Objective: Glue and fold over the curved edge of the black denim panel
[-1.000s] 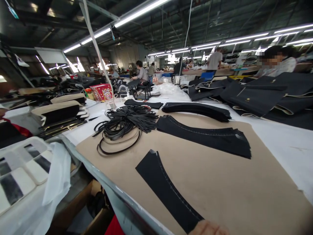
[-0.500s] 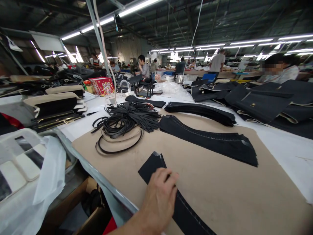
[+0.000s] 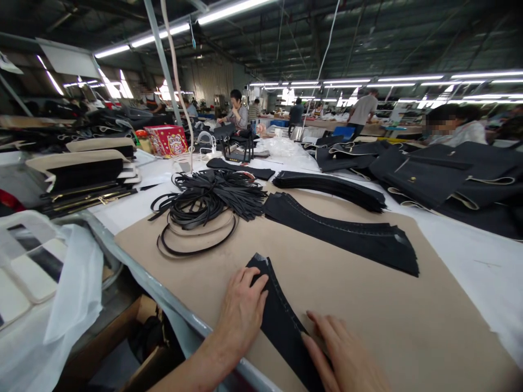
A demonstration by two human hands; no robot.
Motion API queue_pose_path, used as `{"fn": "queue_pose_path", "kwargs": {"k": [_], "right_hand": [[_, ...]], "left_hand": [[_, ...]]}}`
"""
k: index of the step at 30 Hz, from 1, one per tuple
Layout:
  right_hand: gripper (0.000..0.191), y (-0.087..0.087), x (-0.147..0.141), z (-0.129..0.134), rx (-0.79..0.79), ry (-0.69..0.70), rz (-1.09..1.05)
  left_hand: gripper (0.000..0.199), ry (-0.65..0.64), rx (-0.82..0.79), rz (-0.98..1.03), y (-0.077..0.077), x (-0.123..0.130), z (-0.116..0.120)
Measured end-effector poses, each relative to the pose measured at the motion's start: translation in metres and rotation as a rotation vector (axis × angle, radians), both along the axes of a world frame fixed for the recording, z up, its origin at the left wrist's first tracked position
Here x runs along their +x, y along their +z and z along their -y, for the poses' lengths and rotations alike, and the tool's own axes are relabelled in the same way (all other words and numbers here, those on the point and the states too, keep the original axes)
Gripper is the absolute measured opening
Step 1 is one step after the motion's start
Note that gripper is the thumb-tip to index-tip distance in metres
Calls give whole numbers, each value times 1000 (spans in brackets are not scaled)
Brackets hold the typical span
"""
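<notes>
At my far left I see a tray [image 3: 12, 286] and a plastic sheet [image 3: 79, 288], with a folded stack [image 3: 81, 169] behind them and a carton [image 3: 145, 310] below the table edge. A red box [image 3: 165, 140] stands further back, and a heap of black straps [image 3: 212, 196] lies right of the stack, partly on the tan mat [image 3: 408, 310]. In front, my left hand [image 3: 242, 305] is half open, palm down, its curled fingers resting on the far part of the black strip [image 3: 280, 316]. That strip lies slantwise on the mat, running out of view at the bottom. On its right side, my right hand [image 3: 343, 348] has thumb and fingers parted, the thumb at the stitched edge; I cannot tell whether it grips. Beyond are a strip pile [image 3: 343, 234] and a curved pile [image 3: 327, 188]. Dark panels [image 3: 437, 171] lie heaped at far right.
</notes>
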State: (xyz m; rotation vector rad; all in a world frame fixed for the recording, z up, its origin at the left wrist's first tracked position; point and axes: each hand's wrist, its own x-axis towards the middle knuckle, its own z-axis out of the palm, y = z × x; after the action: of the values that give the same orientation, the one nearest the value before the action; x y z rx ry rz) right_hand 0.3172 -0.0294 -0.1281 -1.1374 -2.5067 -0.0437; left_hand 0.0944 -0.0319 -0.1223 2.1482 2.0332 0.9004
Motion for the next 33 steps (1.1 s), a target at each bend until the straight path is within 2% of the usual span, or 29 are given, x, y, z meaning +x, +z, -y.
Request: {"fn": "queue_pose_path", "kwargs": {"k": [3, 5, 8, 10, 12, 14, 16, 18, 20, 24, 27, 31, 33], "right_hand": [[13, 6, -34, -4, -75, -96, -63], [12, 8, -45, -3, -158, -121, -98], [14, 15, -45, -3, -349, -110, -168], [14, 26, -39, -3, -561, -102, -238], [15, 41, -32, -3, -790, -66, -331], [21, 55, -23, -1, -955, 2, -430], [28, 64, -16, 1, -1045, 60, -499], [34, 66, -10, 5, -1118, 82, -531], [39, 61, -5, 9, -1184, 76, -574], [46, 42, 3, 11, -1292, 61, -674], [49, 31, 3, 10, -1318, 60, -710], [49, 32, -1, 9, -1307, 88, -670], [45, 38, 5, 7, -1224, 90, -595]], "left_hand": [[34, 10, -11, 57, 0, -5, -1], [35, 33, 10, 117, -2, -10, -3], [36, 58, 49, 249, -5, -19, -11], [43, 73, 17, 407, -2, -23, -17], [60, 64, -99, 683, 6, -27, -21], [75, -26, -289, 1032, 19, -27, -22], [78, -162, -486, 1329, 33, -26, -19], [76, -240, -606, 1491, 44, -23, -14], [72, -240, -612, 1535, 52, -20, -8], [55, -180, -475, 1438, 60, -13, 0], [39, -151, -421, 1379, 63, -9, 6], [28, -135, -398, 1319, 62, -7, 10], [27, -116, -393, 1294, 62, -6, 9]]}}
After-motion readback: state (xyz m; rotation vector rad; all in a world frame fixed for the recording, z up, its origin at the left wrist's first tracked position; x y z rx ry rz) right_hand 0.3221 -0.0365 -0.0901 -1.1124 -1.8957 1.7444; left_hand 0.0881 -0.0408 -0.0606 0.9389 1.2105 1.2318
